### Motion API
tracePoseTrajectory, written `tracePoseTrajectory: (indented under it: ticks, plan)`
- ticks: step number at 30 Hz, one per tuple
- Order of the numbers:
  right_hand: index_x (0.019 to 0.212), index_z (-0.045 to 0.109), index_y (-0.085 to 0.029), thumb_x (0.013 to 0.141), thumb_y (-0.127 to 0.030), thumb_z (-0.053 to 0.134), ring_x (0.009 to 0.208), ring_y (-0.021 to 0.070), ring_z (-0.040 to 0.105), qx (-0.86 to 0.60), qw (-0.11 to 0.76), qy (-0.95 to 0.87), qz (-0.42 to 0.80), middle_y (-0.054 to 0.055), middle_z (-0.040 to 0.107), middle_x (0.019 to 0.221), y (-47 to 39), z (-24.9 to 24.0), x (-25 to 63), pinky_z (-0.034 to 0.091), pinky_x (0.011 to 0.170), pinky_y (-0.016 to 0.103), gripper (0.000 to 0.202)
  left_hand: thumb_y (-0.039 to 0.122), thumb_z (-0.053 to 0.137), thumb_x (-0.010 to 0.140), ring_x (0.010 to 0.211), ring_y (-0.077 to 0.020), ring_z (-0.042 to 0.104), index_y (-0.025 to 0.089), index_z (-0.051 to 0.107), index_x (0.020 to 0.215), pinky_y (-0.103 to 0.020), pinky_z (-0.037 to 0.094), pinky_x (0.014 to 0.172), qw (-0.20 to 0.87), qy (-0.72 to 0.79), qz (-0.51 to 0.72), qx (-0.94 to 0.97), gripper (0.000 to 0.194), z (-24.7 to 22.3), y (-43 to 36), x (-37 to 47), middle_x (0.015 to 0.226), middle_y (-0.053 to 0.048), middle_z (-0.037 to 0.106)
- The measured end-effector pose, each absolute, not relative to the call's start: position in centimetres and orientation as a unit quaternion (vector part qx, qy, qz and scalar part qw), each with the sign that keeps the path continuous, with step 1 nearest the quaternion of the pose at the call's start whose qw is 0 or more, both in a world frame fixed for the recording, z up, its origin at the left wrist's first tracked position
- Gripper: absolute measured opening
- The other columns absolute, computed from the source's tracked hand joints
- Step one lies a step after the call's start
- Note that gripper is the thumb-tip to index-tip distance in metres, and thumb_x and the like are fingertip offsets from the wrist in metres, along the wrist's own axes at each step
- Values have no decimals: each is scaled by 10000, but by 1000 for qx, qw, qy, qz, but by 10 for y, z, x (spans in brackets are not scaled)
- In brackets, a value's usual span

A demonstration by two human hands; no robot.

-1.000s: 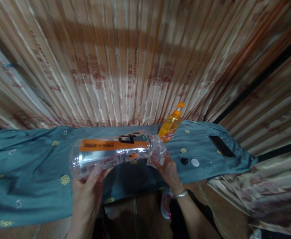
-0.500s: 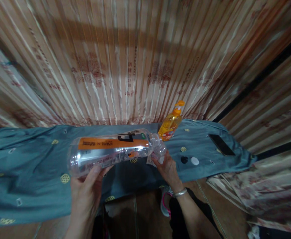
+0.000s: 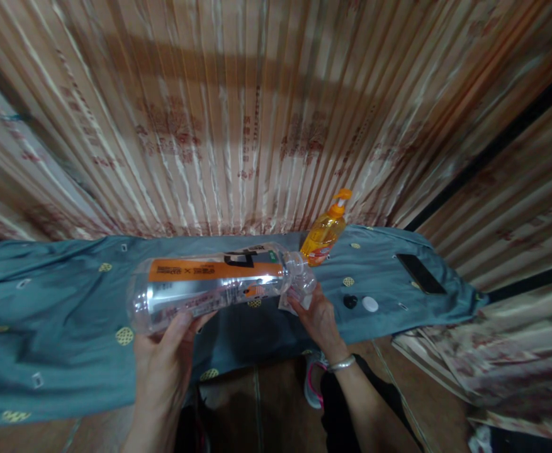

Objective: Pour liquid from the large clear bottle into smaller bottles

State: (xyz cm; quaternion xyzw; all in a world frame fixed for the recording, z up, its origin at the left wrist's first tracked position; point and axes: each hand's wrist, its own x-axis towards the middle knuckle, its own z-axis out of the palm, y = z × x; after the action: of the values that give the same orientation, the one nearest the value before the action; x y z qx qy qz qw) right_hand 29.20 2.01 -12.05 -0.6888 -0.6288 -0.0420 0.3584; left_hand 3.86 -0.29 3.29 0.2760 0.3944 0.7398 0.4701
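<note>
A large clear plastic bottle (image 3: 214, 280) with an orange and silver label lies sideways in the air above the cloth. My left hand (image 3: 172, 346) grips it from below near its base. At its neck, on the right, my right hand (image 3: 316, 314) is closed on a small clear plastic piece (image 3: 308, 280), which touches the bottle's mouth. Whether this piece is a small bottle or a cup I cannot tell. A pale label or paper shows beside the right fingers. Behind the neck stands a pump bottle (image 3: 323, 236) of yellow liquid with an orange top.
A blue-green cloth (image 3: 77, 308) with yellow patterns covers the long surface. On its right side lie a black cap (image 3: 350, 301), a white cap (image 3: 369, 304) and a dark phone (image 3: 420, 274). A pleated curtain (image 3: 238, 126) hangs behind.
</note>
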Motion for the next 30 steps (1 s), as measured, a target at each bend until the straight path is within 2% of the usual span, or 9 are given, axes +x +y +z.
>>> tracePoseTrajectory:
  ticks: [6,11,22,30]
  plan:
    - [1358,519,-145,986,-524,558,820,324,747,-697,355,-622,-39,193,763,945,20,-118,292,628,674,485,533,330,1027,434,682,-197,739,214,780,829,-321,664,693,476,391,741,269,480,33,-2,39,646,20,714]
    - [1399,488,-146,988,-511,559,846,321,747,-691,361,-625,-38,195,763,978,19,-119,293,630,697,494,554,331,1009,499,721,-205,747,205,782,861,-329,664,719,470,390,740,282,446,29,-2,38,724,-10,752]
    - [1388,498,-144,980,-496,556,844,320,744,-695,363,-620,-23,189,764,980,19,-117,292,629,702,503,542,334,1016,467,714,-209,751,216,783,966,-323,667,685,470,399,738,274,563,32,-2,38,802,-17,775]
    - [1374,500,-130,982,-489,560,825,315,746,-694,360,-622,-31,196,764,962,19,-116,292,626,680,482,535,320,1007,496,737,-219,754,219,774,959,-334,668,697,474,395,736,280,528,32,-4,38,792,-12,769]
